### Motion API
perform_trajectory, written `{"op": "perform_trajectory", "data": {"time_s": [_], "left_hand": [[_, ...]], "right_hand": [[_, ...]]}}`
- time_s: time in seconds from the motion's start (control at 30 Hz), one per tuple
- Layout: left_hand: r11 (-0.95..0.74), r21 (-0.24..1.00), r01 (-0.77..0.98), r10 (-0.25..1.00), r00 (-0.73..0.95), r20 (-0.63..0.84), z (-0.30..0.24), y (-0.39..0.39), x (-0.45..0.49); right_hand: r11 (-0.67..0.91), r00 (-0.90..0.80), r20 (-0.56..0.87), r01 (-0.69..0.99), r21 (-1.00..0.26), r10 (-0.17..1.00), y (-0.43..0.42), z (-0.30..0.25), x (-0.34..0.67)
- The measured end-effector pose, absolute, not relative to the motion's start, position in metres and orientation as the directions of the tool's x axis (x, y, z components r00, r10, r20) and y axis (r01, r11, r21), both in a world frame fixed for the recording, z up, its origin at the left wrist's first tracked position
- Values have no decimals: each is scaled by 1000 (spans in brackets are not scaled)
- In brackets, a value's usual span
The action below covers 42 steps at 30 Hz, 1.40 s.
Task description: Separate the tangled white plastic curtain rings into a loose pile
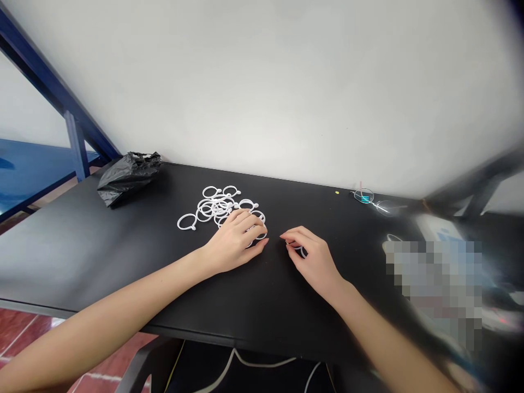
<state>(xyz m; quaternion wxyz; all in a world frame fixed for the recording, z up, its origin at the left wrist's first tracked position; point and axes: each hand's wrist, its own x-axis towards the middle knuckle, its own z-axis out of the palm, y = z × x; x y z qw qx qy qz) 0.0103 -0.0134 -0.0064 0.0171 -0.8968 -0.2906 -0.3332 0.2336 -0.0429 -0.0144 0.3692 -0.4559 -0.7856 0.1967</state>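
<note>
A loose heap of several white plastic rings [219, 207] lies on the black table [123, 256]. My left hand [237, 240] rests on the heap's near right edge, fingers curled over a ring or two beneath them. My right hand [311, 256] sits just to the right, fingers pinched on one white ring [302, 250] that shows partly under them. The fingertips of both hands nearly meet. One ring [187, 222] lies apart at the heap's left.
A crumpled black plastic bag [126, 174] sits at the table's far left corner. Small clear and teal bits [364, 196] lie by the white wall at the back right. A blurred patch covers the right side. Cables hang below the front edge.
</note>
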Motion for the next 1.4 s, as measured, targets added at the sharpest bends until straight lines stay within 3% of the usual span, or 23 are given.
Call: {"op": "perform_trajectory", "data": {"time_s": [0.2,0.3,0.4,0.5,0.67,0.87,1.03,1.17,1.4], "left_hand": [[-840,185,510,513,638,575,-10,-14,9],[-856,215,470,504,667,549,-11,-16,10],[-858,311,409,514,685,516,-12,-18,12],[-836,424,349,534,692,485,-10,-19,13],[-702,649,293,648,642,410,-3,-25,16],[-349,924,153,800,563,209,-2,-29,22],[-77,996,-37,872,481,85,-3,-21,20],[-45,997,-55,897,438,64,-2,-18,18],[-110,993,-42,880,461,117,-2,-19,17]], "right_hand": [[588,-250,546,512,-626,799,-46,-7,230],[612,-199,585,381,-693,786,-51,-1,227],[485,-165,463,131,-865,871,-54,2,224],[313,-175,324,-86,-946,930,-54,3,222],[158,-189,195,-192,-969,962,-50,4,222],[175,-178,193,-114,-978,965,-50,5,222],[373,-130,360,97,-923,924,-55,0,222],[467,-89,460,239,-852,884,-57,-7,221],[467,-77,470,334,-818,879,-58,-7,224]]}}
